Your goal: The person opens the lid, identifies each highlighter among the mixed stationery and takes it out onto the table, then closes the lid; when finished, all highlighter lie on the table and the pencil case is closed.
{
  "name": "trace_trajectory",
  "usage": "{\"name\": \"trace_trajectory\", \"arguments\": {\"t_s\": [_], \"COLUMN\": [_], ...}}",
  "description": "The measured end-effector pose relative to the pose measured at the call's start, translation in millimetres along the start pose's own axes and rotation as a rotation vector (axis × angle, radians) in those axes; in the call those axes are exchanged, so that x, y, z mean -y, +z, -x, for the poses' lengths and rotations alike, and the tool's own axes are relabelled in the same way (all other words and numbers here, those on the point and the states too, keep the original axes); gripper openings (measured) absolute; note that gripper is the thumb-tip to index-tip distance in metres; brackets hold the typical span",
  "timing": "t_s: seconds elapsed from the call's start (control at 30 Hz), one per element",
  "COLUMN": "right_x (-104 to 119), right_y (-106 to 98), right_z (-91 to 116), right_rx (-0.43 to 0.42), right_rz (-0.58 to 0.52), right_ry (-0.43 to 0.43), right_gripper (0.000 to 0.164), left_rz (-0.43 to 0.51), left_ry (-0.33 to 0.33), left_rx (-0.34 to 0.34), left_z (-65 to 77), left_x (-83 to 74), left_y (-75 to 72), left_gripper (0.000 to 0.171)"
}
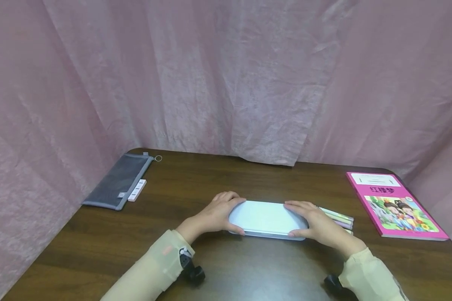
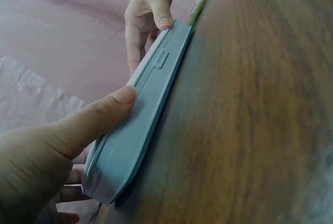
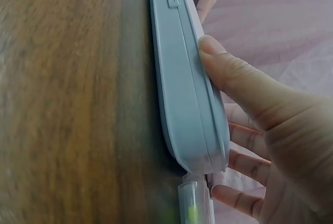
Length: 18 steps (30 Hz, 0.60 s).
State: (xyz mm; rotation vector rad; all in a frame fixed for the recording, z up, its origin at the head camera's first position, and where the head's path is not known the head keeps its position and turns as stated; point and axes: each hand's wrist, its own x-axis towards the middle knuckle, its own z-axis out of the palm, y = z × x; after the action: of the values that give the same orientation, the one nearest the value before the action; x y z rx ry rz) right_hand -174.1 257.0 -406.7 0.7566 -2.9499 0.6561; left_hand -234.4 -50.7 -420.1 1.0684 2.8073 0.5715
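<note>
A pale blue pencil case (image 1: pixel 268 218) with a white lid lies lengthwise before me, its small front latch visible in both wrist views. My left hand (image 1: pixel 220 212) grips its left end, the thumb along the front edge and the fingers round the far side. At the opposite end my right hand (image 1: pixel 316 221) holds the case the same way, its thumb (image 3: pixel 234 68) at the lid's front edge. Just beyond the case's right end lie several pastel highlighters (image 1: pixel 339 218), partly hidden by the right hand.
A grey mesh zip pouch (image 1: pixel 116 179) lies at the table's left edge, with a small white box-like eraser (image 1: pixel 137 190) beside it. To the right is a pink picture book (image 1: pixel 397 207). Pink curtains (image 1: pixel 226 83) hang behind the brown wooden table (image 1: pixel 196 175).
</note>
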Motion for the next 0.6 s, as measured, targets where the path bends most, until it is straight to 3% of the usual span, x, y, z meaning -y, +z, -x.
{"name": "trace_trajectory", "arguments": {"t_s": [0.6], "right_x": [1.3], "right_y": [-0.8], "right_z": [-8.3], "right_rx": [0.005], "right_rz": [-0.001], "right_ry": [0.018], "right_gripper": [0.076], "left_rz": [-0.031], "left_ry": [0.041], "left_rx": [-0.011], "left_z": [-1.6], "left_x": [14.2], "left_y": [-2.2], "left_gripper": [0.091]}}
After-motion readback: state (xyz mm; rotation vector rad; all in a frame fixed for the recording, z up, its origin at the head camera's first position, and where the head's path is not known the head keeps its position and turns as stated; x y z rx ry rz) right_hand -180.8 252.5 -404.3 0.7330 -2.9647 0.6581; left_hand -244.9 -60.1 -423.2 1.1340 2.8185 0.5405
